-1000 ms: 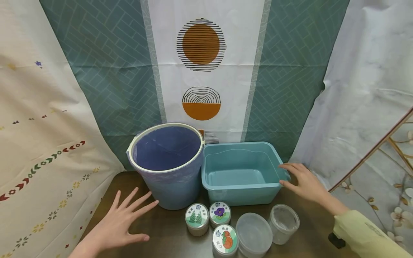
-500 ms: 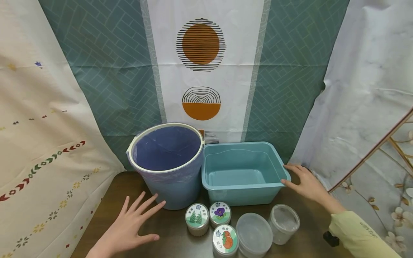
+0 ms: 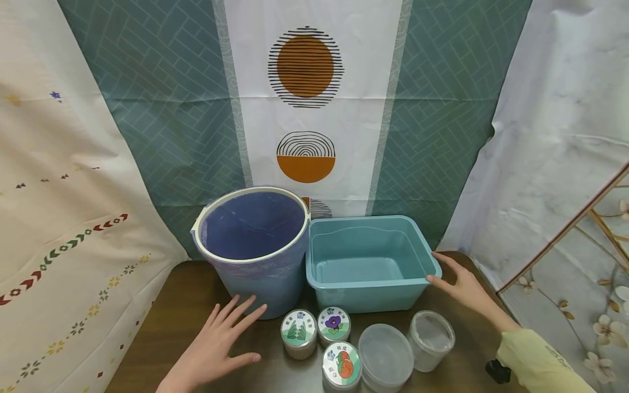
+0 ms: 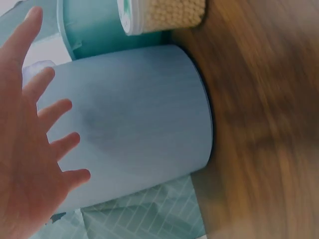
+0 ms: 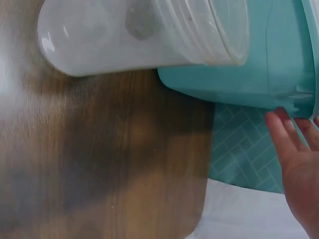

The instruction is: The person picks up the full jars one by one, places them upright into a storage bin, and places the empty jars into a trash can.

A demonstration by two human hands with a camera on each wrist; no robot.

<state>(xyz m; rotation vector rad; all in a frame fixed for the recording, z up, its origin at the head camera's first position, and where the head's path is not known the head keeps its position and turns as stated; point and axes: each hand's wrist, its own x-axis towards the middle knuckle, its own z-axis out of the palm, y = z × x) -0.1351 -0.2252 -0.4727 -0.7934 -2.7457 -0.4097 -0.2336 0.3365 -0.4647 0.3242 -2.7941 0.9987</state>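
My left hand hovers palm down with spread fingers, holding nothing, in front of a blue trash bin with a white rim. In the left wrist view the same hand is beside the bin's smooth wall. At the right, my right hand touches the right edge of a teal plastic basin with extended fingers. The right wrist view shows the fingertips against the basin's side; part of this hand is cut off by the frame.
Jars with printed lids stand in front of the basin. A larger translucent tub and a clear jar stand to their right on the wooden table. Patterned cloths hang behind.
My left hand has moved right along the front of the bin, toward the jars. My right hand has shifted slightly at the basin's edge. Bin, basin and jars stay put.
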